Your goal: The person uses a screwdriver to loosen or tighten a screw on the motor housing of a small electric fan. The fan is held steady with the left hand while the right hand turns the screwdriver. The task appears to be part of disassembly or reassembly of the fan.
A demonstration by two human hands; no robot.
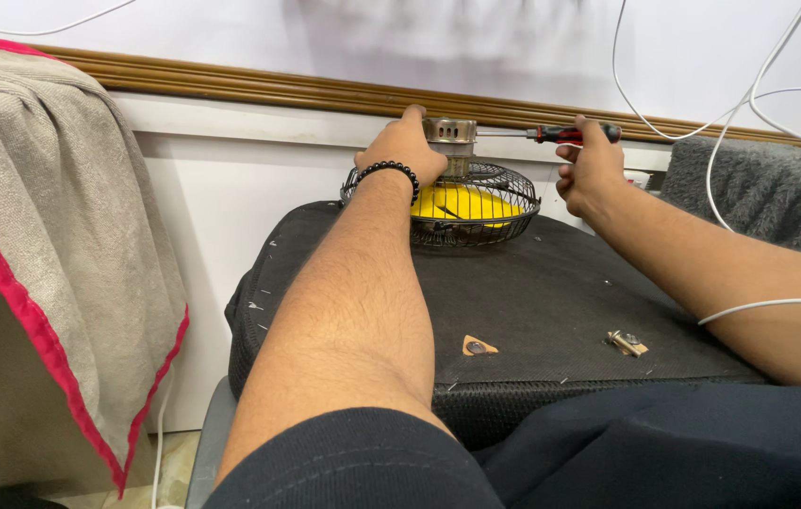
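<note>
**Small fan on a black padded seat against a white wall**

The black padded seat carries a small fan, its wire cage and yellow blades face down and its metal motor housing uppermost. It looks light and rigid, the thin wires bendable; the housing seems the firmest hold. The left hand grips the cage beside the housing. The right hand is closed on a red-handled screwdriver, tip at the housing. Nearer than the fan lie small loose parts; left hangs a beige cloth; a white cable crosses the right forearm.
</note>
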